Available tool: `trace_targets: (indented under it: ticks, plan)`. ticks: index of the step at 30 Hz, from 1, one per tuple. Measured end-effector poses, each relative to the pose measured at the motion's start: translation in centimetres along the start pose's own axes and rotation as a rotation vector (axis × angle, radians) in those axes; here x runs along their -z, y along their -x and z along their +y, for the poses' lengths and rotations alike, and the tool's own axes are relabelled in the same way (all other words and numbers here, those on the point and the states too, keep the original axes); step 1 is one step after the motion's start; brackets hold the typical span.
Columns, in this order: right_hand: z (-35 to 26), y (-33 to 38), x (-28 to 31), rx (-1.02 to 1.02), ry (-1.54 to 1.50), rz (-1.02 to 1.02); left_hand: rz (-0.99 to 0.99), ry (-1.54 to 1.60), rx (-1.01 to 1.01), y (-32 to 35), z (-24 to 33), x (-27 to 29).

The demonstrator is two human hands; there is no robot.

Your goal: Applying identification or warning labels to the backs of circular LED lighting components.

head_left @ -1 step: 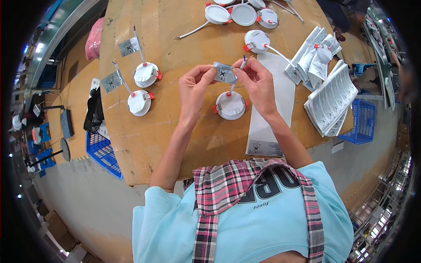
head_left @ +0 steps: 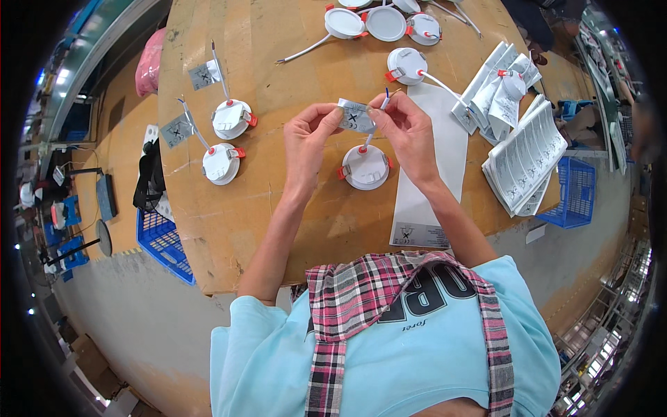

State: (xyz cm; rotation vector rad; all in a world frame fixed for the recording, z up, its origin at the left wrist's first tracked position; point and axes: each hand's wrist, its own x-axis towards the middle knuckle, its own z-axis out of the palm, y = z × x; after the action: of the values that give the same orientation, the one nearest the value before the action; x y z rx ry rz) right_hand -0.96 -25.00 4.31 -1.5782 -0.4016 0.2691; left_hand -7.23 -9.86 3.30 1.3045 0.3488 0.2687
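A silver label [head_left: 356, 117] with dark print is pinched at its left end by my left hand [head_left: 310, 137], thumb and finger pressed together. My right hand [head_left: 408, 136] pinches the white cable [head_left: 385, 103] near its stripped end, at the label's right edge. Bare blue and brown wire tips poke out above those fingers. That cable runs down to a round white downlight [head_left: 366, 169] with red-tipped spring clips, lying back side up on the table between my forearms. Below my right wrist lies a pale label backing strip [head_left: 429, 160], with one silver label [head_left: 419, 234] on its near end.
Two downlights [head_left: 231, 119] with flagged cables lie at the left of the wooden table [head_left: 229, 215]. More downlights [head_left: 386, 23] are at the far edge. Folded label sheets [head_left: 524, 156] are stacked on the right. Blue baskets [head_left: 164, 244] stand below the table's sides.
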Motion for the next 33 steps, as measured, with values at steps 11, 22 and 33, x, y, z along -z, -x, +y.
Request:
trace_targets:
  ticks: [11,22,33]
  plan:
    - [-0.3,-0.1,0.2,-0.060,-0.019,0.007,-0.067,0.180,0.165,0.1,-0.4,0.1]
    - [-0.6,-0.1,0.4,-0.138,-0.017,-0.054,-0.001,0.134,0.111,-0.2,-0.5,-0.2]
    - [-0.7,0.3,0.5,-0.096,-0.011,-0.017,0.026,0.139,0.138,0.3,0.1,-0.5]
